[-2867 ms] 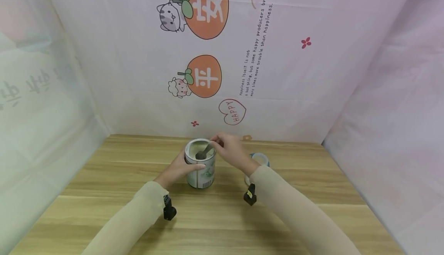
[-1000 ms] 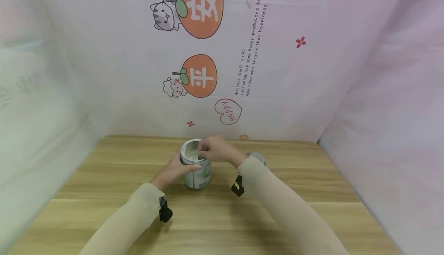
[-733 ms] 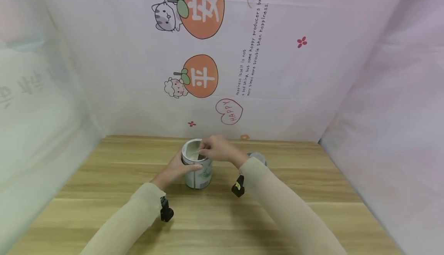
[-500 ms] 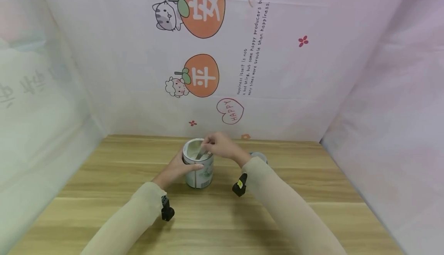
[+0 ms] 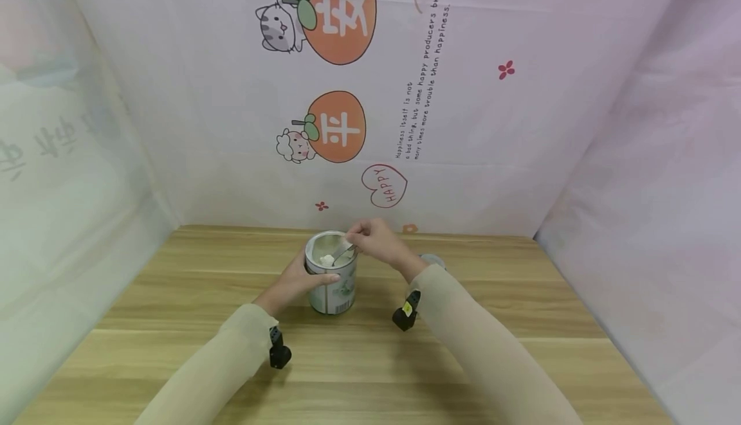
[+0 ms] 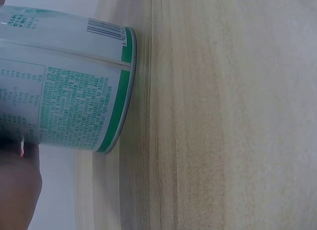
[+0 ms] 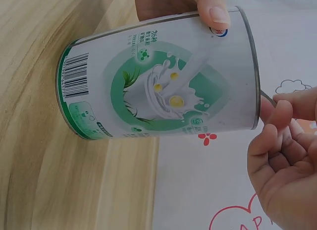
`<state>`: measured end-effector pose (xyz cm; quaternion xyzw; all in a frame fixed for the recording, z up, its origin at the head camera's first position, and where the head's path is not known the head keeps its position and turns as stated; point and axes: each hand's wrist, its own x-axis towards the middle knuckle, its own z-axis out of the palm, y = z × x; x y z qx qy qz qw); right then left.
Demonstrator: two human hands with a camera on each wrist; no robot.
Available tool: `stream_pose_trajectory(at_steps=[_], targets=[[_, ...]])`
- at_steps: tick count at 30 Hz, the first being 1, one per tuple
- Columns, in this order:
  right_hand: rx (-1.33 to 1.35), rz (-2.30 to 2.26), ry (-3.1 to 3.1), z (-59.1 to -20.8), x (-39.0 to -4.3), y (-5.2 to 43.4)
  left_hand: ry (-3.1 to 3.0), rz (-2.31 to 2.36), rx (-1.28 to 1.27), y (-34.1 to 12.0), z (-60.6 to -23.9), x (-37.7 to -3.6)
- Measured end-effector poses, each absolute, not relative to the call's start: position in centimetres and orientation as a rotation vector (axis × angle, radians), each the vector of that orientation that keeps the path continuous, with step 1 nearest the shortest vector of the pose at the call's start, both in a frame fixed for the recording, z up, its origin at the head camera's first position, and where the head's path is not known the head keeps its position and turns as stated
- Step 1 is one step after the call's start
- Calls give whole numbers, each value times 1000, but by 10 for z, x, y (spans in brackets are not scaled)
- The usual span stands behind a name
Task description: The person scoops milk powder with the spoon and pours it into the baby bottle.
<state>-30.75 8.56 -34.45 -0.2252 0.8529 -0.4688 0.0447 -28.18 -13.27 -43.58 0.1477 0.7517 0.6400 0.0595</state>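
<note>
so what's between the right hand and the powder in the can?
Only the spoon: in the head view the right hand pinches its handle, and its bowl holds white powder over the open can. The left hand grips the can.

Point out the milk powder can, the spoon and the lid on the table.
milk powder can (image 5: 332,293): head view, on its printed front wall.
spoon (image 5: 328,260): head view, on the powder-filled bowl inside the can's mouth.
lid (image 5: 433,259): head view, on the sliver of rim showing behind the right wrist.
</note>
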Motion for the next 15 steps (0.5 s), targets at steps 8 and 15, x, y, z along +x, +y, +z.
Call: stream_pose_trajectory(at_steps=[8,15], targets=[[-604,-1500,2636,-344,-306,91,2257,1949,458,-133,-436,-282],[-563,-1501,2707,-344,-304,93,2275,1933,435,-134,-438,-284]])
